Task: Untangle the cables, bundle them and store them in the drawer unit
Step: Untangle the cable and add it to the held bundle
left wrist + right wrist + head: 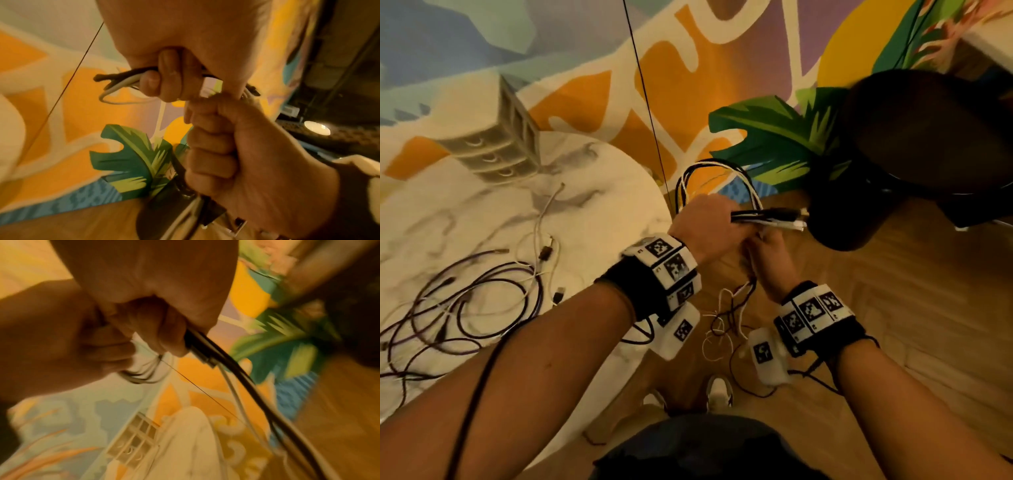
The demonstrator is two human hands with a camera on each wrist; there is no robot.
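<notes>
My left hand grips a folded bundle of black and white cables in the air, right of the table. The bundle's loops arch above the hand and its plug ends stick out to the right. Just beneath, my right hand holds the trailing strands, which hang down tangled. In the left wrist view the left hand's fingers curl round the cables, with the right fist below. In the right wrist view the right hand's fingers curl round black and white cables. The small drawer unit stands at the table's far side.
On the round marble table lies a loose tangle of purple, black and white cables. A dark round seat stands at the right over a wooden floor. A thin black cord runs upward. A painted wall is behind.
</notes>
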